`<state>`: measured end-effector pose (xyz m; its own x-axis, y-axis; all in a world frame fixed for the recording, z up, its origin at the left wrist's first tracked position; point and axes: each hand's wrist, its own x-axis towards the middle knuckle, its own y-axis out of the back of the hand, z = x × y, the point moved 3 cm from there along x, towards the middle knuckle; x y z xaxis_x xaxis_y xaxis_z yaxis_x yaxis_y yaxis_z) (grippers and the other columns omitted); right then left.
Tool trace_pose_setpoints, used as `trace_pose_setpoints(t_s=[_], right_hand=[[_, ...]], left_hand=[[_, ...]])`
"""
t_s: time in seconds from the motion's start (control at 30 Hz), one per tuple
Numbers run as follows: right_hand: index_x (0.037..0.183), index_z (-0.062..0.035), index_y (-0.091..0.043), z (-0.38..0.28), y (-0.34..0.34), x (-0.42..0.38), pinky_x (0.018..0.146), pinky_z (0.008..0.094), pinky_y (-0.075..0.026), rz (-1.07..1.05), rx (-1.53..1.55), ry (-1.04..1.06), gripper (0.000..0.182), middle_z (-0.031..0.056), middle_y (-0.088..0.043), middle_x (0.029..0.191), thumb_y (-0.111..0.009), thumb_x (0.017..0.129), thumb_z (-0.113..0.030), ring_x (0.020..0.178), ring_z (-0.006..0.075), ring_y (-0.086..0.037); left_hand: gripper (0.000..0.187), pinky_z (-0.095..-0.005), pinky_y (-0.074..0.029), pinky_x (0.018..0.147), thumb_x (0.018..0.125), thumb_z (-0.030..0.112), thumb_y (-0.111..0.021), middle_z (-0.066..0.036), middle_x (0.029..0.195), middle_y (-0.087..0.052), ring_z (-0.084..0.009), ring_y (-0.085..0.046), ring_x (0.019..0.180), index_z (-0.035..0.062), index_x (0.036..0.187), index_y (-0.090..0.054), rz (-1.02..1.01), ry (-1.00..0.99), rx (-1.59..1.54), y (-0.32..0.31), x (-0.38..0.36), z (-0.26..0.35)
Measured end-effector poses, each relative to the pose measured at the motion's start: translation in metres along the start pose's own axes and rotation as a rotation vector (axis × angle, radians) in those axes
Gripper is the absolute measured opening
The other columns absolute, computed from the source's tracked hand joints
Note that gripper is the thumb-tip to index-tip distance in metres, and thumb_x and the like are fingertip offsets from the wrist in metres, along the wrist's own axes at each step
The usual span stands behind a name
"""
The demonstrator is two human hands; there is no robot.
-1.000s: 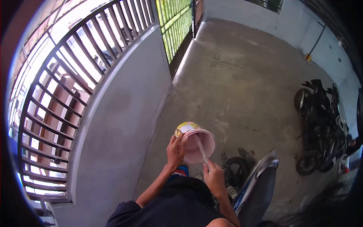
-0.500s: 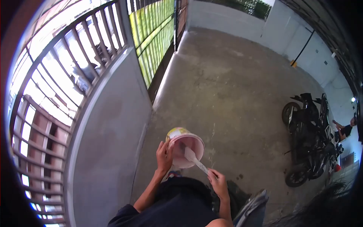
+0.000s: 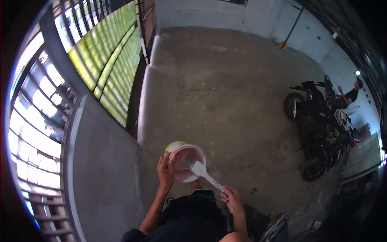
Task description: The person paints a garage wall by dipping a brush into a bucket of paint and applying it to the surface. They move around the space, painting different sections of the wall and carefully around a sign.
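My left hand [image 3: 165,174] grips the left side of a bucket [image 3: 188,180], with its thumb near the rim. The bucket is yellow and white outside, pinkish inside, and tilts so that its mouth faces me. In my right hand [image 3: 231,198] is the handle end of a white-smeared paintbrush [image 3: 209,177], pinched between thumb and fingers. The brush head reaches into the bucket's mouth. How much paint lies inside I cannot make out.
A grey low wall [image 3: 105,161] with metal railings runs along my left, and a yellow-green slatted panel [image 3: 111,60] stands beyond it. Parked motorcycles [image 3: 318,129] stand on the concrete floor [image 3: 225,92] at right. Behind them is another person [image 3: 351,96].
My view has turned, so the wall and motorcycles sit further left. Bucket and brush have shifted slightly left in view, both still held. The other person appears more upright, with a hand raised.
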<state>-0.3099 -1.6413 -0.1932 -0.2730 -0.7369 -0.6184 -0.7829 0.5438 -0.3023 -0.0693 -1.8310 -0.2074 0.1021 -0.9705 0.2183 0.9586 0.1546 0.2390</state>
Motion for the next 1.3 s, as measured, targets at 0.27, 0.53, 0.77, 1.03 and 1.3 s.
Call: trace_pose_setpoints(t_s=[0.27,0.53,0.77,1.03,1.3], right_hand=[[0.106,-0.0008,-0.063,-0.073,-0.067,0.182,0.052,0.0194,-0.036,-0.029,-0.086,-0.018,0.026,-0.0013,-0.053,0.073,-0.061,0.095,-0.024,0.061,0.0036,-0.047],[0.114,0.0028,-0.063,-0.234,-0.158,0.329,0.075,0.0267,-0.048,-0.197,-0.808,0.433,0.036,0.0085,-0.069,0.093,-0.057,0.097,-0.029,0.085,0.0124,-0.062],[0.113,0.0035,-0.063,-0.269,-0.216,0.443,0.086,0.0346,-0.050,-0.127,-0.832,0.439,0.036,0.0205,-0.068,0.105,-0.058,0.095,-0.028,0.100,0.0260,-0.066],[0.113,0.0034,-0.062,-0.338,-0.308,0.540,0.080,0.0311,-0.050,-0.005,-0.649,0.401,0.034,0.0135,-0.069,0.098,-0.061,0.094,-0.025,0.092,0.0163,-0.064],[0.112,0.0051,-0.063,-0.396,-0.332,0.611,0.071,0.0246,-0.048,0.149,-0.359,0.388,0.029,0.0060,-0.065,0.090,-0.059,0.096,-0.018,0.080,0.0080,-0.057]], left_hand=[[0.026,-0.0348,-0.044,0.064,0.092,0.009,-0.060,-0.017,0.086,-0.056,-0.0265,-0.056,0.072,-0.0052,0.114,-0.062,-0.107,-0.067,0.105,-0.076,0.144,-0.015],[0.029,-0.0346,-0.043,0.064,0.094,0.012,-0.057,-0.016,0.087,-0.056,-0.0267,-0.056,0.072,-0.0060,0.116,-0.060,-0.096,-0.061,0.114,-0.139,0.294,-0.021],[0.031,-0.0360,-0.044,0.063,0.095,0.016,-0.057,-0.017,0.089,-0.057,-0.0267,-0.056,0.073,-0.0060,0.117,-0.060,-0.116,-0.058,0.102,-0.202,0.428,-0.097],[0.027,-0.0318,-0.041,0.059,0.092,0.012,-0.060,-0.015,0.080,-0.056,-0.0222,-0.051,0.067,-0.0044,0.113,-0.063,-0.242,-0.055,0.043,-0.239,0.619,-0.102],[0.028,-0.0317,-0.037,0.056,0.092,0.016,-0.061,-0.011,0.072,-0.050,-0.0176,-0.046,0.062,-0.0043,0.112,-0.063,-0.267,-0.063,0.008,-0.314,0.759,-0.126]])
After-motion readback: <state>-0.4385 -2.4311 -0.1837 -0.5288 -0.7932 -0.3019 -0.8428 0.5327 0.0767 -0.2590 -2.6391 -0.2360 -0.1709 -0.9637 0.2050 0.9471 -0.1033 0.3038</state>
